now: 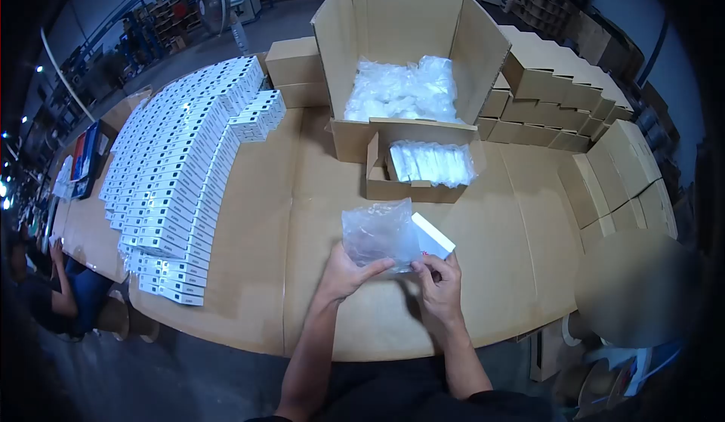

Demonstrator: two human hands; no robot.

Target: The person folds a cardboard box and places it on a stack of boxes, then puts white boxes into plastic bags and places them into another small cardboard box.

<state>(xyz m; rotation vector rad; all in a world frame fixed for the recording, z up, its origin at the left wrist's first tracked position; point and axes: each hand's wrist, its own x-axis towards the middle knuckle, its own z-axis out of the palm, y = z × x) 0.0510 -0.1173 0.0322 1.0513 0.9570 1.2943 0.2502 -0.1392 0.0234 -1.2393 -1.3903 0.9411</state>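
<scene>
A clear plastic bag (377, 231) is held up over the cardboard-covered table by my left hand (346, 273), its thumb lying across the bag's lower edge. My right hand (440, 286) grips a small white box (433, 233), which stands tilted behind the bag's right side. The right thumb and forefinger come together at the bag's lower right corner. Part of the box is hidden by the bag and the fingers. Just beyond both hands stands an open carton (381, 188) with a row of plastic-wrapped white packs (432, 163) inside.
Behind the carton, a large open box (408, 21) holds many clear plastic bags (404, 89). Stacks of small white boxes (181, 150) cover the table's left side. Brown cartons (559, 97) are piled along the right. Another person (64, 286) sits at the far left.
</scene>
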